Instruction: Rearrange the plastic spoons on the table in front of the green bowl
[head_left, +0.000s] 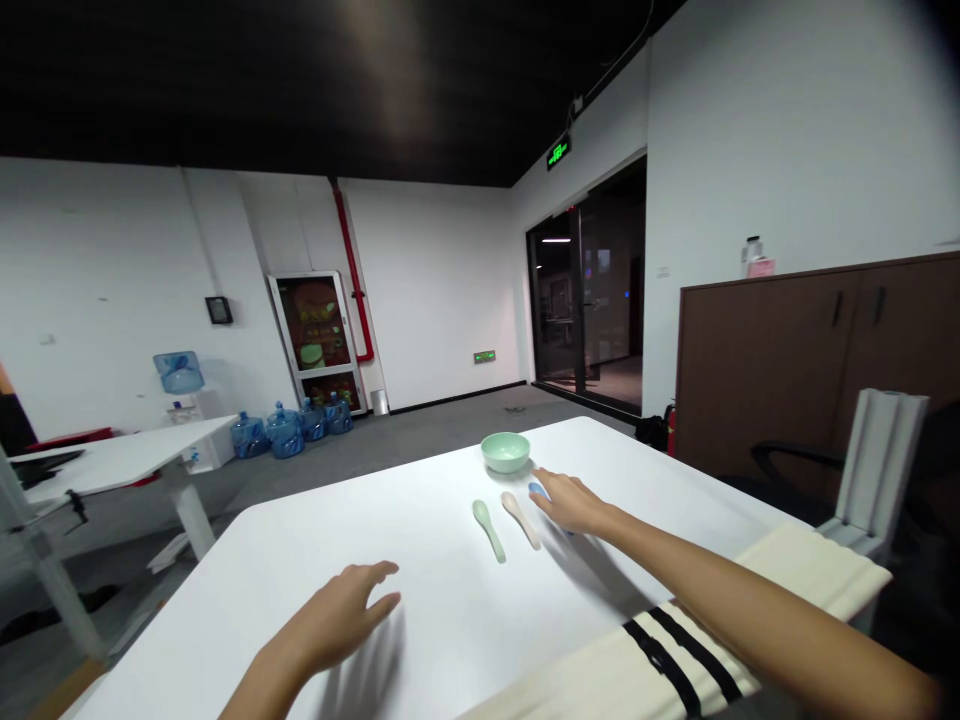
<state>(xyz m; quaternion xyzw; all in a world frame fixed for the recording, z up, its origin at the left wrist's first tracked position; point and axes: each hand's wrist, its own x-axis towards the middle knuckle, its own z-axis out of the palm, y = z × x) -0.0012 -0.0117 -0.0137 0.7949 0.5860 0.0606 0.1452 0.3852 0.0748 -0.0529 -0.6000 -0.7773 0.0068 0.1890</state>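
Observation:
My right hand (574, 505) is over a blue spoon (537, 490), thumb and fingers apart around its bowl end; most of the handle is hidden beneath the palm. Whether the fingertips touch the spoon I cannot tell. Just left of it lie a beige spoon (520, 520) and a pale green spoon (490, 531), side by side on the white table (450, 610). Beyond the spoons stands a mint green bowl (505, 453), upright. My left hand (349, 612) hangs above the table at the lower left, holding nothing, with thumb and fingers parted.
Along the near right table edge lies a cream cloth-like piece (795, 565) with black straps (664, 660). A metal profile post (885, 460) rises at the right, near a brown cabinet (787, 370). Another white table (150, 455) and several water jugs (285, 432) are on the left.

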